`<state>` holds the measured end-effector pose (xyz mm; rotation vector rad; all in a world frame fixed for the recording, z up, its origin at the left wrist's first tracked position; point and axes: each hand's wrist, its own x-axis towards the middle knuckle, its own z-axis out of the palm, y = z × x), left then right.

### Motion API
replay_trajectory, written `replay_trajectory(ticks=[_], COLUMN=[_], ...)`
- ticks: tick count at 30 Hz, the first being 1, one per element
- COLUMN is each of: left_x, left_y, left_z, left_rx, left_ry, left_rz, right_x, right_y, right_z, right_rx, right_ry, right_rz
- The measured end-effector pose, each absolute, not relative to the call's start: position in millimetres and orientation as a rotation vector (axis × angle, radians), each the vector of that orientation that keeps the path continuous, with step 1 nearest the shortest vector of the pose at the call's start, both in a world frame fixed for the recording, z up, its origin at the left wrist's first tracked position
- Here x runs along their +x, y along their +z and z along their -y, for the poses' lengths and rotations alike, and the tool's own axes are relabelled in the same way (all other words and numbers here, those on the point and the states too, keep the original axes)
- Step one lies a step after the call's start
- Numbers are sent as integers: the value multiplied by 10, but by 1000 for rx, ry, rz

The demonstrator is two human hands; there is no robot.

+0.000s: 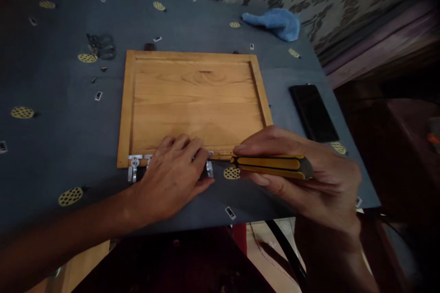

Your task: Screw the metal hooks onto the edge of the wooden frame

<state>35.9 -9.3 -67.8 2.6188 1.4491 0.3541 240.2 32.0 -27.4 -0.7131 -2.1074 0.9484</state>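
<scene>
Holding a yellow-and-black screwdriver [271, 166] clamped in the right hand [328, 178], at four o'clock from the middle of the wooden panel [195, 105], with shaft pointing to nine o'clock, toward a metal hinge [210, 169] at the near edge. Resting the left hand [173, 183] over that edge, near six o'clock, with fingers bent close together beside the hinge; impossible to tell whether pinching it. Around the panel on the blue-gray tablecloth [51, 146]: another hinge [134, 169] at seven, a black phone [314, 112] at three, a blue cloth [280, 23] between one and two.
</scene>
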Motion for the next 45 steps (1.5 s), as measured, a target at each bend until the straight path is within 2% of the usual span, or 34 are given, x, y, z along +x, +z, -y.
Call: replay_trajectory(ticks=[4,10,13,20,25,39,45], left_x=[349,342,347,345,366,386,331], left_y=[-678,-680,-684,-668,-629,-618,-495], left_z=[97,113,110,112,114,121,86], left_rx=[2620,2602,2598,2590,2586,2597,2557], left_ry=[339,330,293,252,218,189,62], left_rz=[-1446,-1447,-1437,-1437,-1482,-1488,-1444], right_x=[2413,2277,2218,2273,2345,2334,2325], right_y=[-268,-445,-469,-425,-582,-760,-746], right_z=[-321,-146,-75,-205,-316,-316,-325], right_rx=[-698,-849,-890,-882,-828,-941,-914], right_ry=[972,512,454,652,762,844,842], right_rz=[2114,2059,2034,2088,2257,2325,2360])
